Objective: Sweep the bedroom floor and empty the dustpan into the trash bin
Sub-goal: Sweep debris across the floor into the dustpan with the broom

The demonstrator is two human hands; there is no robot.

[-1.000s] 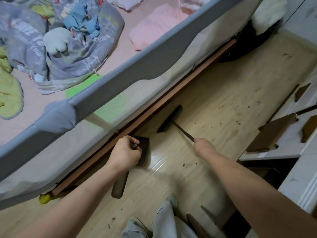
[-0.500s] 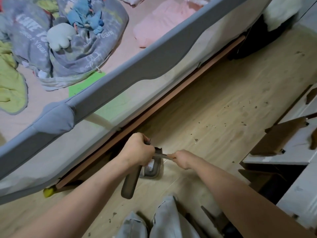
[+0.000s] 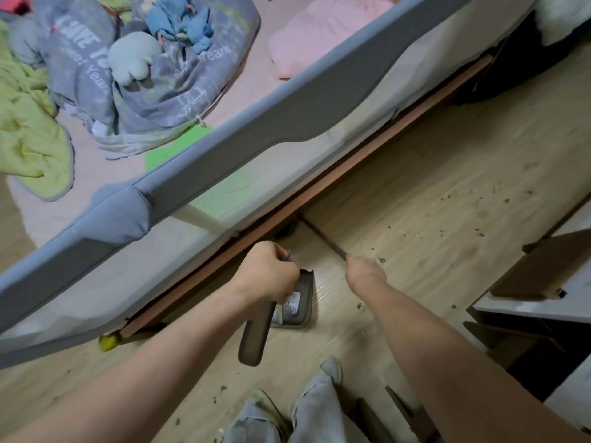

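My left hand (image 3: 267, 273) and right hand (image 3: 364, 272) are bare, with no gloves, rings or watch. Both forearms are uncovered; no sleeve reaches into view. My legs wear light grey-blue trousers (image 3: 307, 410), and one pale grey shoe (image 3: 332, 367) shows below them.

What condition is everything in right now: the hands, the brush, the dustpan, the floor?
Left hand: gripping the dustpan handle.
Right hand: gripping the brush stick.
Brush: head reaching under the bed, mostly hidden.
Dustpan: resting on the floor beside the bed.
Floor: still scattered with dark crumbs.
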